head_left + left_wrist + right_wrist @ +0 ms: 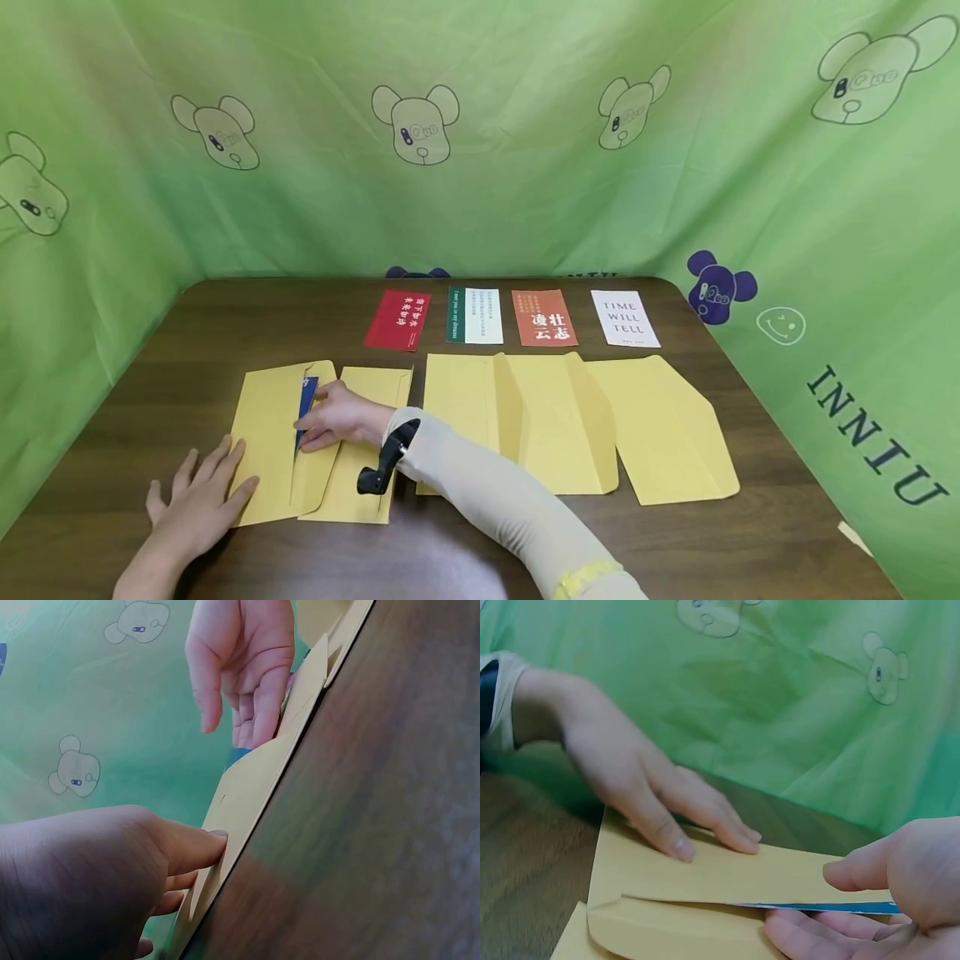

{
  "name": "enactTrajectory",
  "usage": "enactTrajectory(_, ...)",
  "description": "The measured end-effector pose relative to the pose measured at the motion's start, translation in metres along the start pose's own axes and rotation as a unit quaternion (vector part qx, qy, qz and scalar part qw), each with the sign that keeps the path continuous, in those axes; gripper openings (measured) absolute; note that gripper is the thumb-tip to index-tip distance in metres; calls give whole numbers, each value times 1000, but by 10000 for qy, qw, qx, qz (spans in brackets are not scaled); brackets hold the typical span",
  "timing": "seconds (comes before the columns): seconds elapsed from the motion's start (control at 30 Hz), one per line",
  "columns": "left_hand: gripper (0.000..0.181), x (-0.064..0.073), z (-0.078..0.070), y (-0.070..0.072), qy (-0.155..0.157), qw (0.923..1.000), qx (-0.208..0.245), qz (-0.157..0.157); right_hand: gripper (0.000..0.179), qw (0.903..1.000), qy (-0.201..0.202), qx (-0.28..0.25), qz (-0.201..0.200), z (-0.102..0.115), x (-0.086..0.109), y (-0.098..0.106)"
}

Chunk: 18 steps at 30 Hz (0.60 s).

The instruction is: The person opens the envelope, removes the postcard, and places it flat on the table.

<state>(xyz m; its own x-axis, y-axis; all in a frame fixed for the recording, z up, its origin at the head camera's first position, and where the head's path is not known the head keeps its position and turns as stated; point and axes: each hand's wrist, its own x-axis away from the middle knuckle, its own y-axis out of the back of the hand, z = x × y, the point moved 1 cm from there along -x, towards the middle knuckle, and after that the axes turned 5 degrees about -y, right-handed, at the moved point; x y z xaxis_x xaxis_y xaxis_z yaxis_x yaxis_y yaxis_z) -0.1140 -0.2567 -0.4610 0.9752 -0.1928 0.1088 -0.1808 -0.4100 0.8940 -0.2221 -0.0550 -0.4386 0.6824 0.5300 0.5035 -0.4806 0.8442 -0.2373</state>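
A yellow envelope (262, 442) lies at the left of the table, its flap turned out to the right. From its opening shows a strip of a blue card (306, 398); the rest of the card is hidden inside. My right hand (341, 417) is over the flap, its extended fingers against the exposed card edge. In the right wrist view the thumb (859, 868) stands apart above the blue edge (840, 907). With fingers spread, my left hand (193, 504) rests on the envelope's left edge and presses it to the table.
Partly beneath the first envelope is another envelope (371, 392). Three overlapping envelopes (555, 425) with flaps out lie to the right. Along the back are a red card (397, 321), a green-and-white card (480, 317), an orange card (543, 317) and a white card (626, 318). Green curtains (517, 217) enclose the table.
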Motion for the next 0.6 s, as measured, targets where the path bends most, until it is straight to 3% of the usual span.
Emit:
enactTrajectory(0.2,74,0,0,0,7,10000,12,17,62,9993,49,375,-44,-3,1,-3)
enactTrajectory(0.6,74,-1,1,0,22,9999,57,107,46,9955,330,631,-619,-7,2,-13)
